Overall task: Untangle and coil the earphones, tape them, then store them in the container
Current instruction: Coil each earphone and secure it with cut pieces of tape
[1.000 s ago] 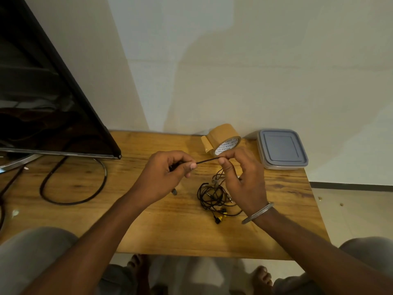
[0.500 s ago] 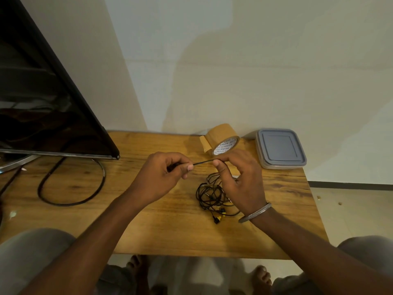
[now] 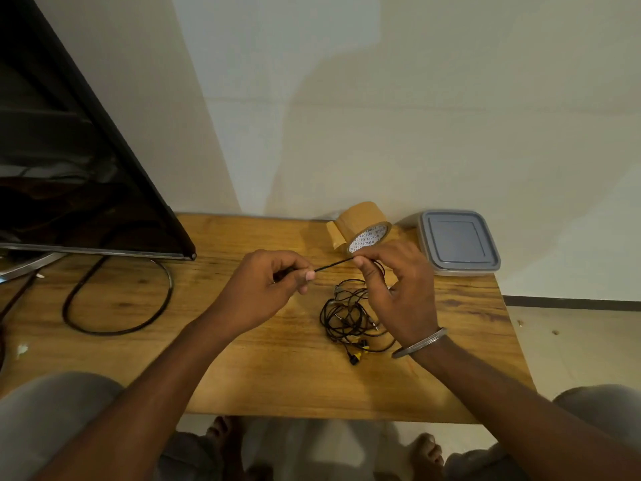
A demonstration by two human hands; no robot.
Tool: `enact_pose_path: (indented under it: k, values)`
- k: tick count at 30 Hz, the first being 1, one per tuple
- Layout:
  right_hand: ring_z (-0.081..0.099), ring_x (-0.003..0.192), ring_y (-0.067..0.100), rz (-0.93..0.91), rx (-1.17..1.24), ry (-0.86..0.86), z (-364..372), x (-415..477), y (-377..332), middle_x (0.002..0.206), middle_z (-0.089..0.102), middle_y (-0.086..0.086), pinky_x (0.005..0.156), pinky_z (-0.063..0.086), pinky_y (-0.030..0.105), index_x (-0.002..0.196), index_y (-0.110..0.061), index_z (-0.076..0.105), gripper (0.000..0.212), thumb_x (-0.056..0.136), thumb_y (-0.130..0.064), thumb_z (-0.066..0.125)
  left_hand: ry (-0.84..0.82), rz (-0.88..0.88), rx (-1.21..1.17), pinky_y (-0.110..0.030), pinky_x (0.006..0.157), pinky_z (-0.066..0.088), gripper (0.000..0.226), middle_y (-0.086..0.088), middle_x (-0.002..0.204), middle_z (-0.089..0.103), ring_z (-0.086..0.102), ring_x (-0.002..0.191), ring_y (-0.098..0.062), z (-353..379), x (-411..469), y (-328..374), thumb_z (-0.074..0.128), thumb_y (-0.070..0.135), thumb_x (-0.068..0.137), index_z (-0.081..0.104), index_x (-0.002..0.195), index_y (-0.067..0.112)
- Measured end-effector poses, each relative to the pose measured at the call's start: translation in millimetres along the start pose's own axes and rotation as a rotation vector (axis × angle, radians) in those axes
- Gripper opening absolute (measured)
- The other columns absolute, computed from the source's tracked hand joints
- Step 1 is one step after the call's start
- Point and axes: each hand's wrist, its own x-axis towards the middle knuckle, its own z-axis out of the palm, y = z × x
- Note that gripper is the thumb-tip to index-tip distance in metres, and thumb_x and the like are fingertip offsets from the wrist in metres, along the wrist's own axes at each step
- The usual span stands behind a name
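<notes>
Earphones (image 3: 347,315): your right hand (image 3: 402,293) covers the right side of the tangle; strands are too fine and overlapped to count.
Left hand (image 3: 263,289): your curled fingers hide the end of the cord pinched there.
Container (image 3: 458,241): lid on; contents hidden.
Tape roll (image 3: 362,220): core print too small to read reliably.
Television (image 3: 76,161): cut off by the left and top edges.
Black cable (image 3: 118,330): both ends pass out of sight behind the television's lower edge.

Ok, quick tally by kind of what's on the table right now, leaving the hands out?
Earphone tangle: 1
Tape roll: 1
Lidded container: 1
Screen: 1
Thick black cable: 1
Total: 5
</notes>
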Motion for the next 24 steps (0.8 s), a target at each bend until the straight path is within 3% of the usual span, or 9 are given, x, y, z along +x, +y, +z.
enact_pose_path:
  k: [5, 8, 11, 13, 16, 21, 24]
  values:
    - [0.060, 0.090, 0.015, 0.030, -0.015, -0.029, 0, -1, 2, 0.090, 0.069, -0.008, 0.077, 0.047, 0.047, 0.094, -0.023, 0.075, 0.008, 0.091, -0.028, 0.069, -0.011, -0.042, 0.075, -0.028, 0.070, 0.052, 0.011, 0.016, 0.083, 0.073, 0.066, 0.075, -0.001, 0, 0, -3, 0.067, 0.021, 0.093, 0.074, 0.083, 0.023]
    - [0.057, 0.097, 0.016, 0.041, -0.120, -0.065, 2, -3, -1, 0.098, 0.066, -0.007, 0.082, 0.046, 0.047, 0.105, -0.026, 0.071, 0.014, 0.093, -0.028, 0.064, 0.052, -0.097, 0.086, -0.032, 0.075, 0.054, 0.013, 0.010, 0.082, 0.074, 0.069, 0.075, -0.006, -2, 1, -5, 0.067, 0.019, 0.093, 0.075, 0.082, 0.019]
    - [0.056, 0.096, 0.018, -0.018, -0.197, -0.016, 0, -4, -13, 0.100, 0.064, -0.003, 0.081, 0.043, 0.040, 0.106, -0.019, 0.069, 0.017, 0.093, -0.024, 0.061, 0.154, -0.216, -0.119, -0.034, 0.072, 0.054, 0.016, 0.000, 0.077, 0.074, 0.068, 0.069, -0.014, 2, 2, -3, 0.065, 0.016, 0.093, 0.075, 0.081, 0.012]
    - [0.056, 0.083, 0.013, -0.076, -0.114, -0.083, 1, -6, -24, 0.089, 0.065, -0.005, 0.073, 0.042, 0.033, 0.096, -0.017, 0.070, 0.011, 0.093, -0.022, 0.061, 0.181, -0.279, -0.275, -0.033, 0.065, 0.054, 0.017, -0.002, 0.072, 0.072, 0.064, 0.065, -0.016, 6, 1, 3, 0.065, 0.015, 0.094, 0.075, 0.082, 0.008]
    - [0.057, 0.068, 0.006, 0.065, 0.100, -0.283, 9, -15, -32, 0.077, 0.064, -0.012, 0.059, 0.044, 0.025, 0.089, -0.019, 0.070, 0.017, 0.098, -0.029, 0.060, 0.085, -0.279, -0.368, -0.030, 0.060, 0.052, 0.017, -0.005, 0.072, 0.071, 0.065, 0.066, -0.018, 13, -2, 6, 0.067, 0.018, 0.092, 0.076, 0.088, 0.005]
    - [0.065, 0.081, 0.008, 0.206, 0.297, -0.275, 16, -20, -22, 0.086, 0.071, -0.009, 0.066, 0.049, 0.022, 0.096, -0.017, 0.076, 0.017, 0.098, -0.027, 0.062, -0.035, -0.238, -0.286, -0.024, 0.068, 0.054, 0.013, -0.013, 0.086, 0.075, 0.069, 0.079, -0.016, 17, -3, 5, 0.071, 0.021, 0.089, 0.079, 0.093, 0.012]
    - [0.066, 0.081, 0.013, 0.262, 0.419, -0.271, 19, -16, -20, 0.084, 0.071, -0.008, 0.069, 0.049, 0.024, 0.093, -0.014, 0.077, 0.012, 0.095, -0.018, 0.066, -0.044, -0.256, -0.329, -0.018, 0.069, 0.052, 0.014, 0.000, 0.096, 0.078, 0.070, 0.085, -0.005, 15, -2, 8, 0.072, 0.018, 0.086, 0.079, 0.097, 0.011]
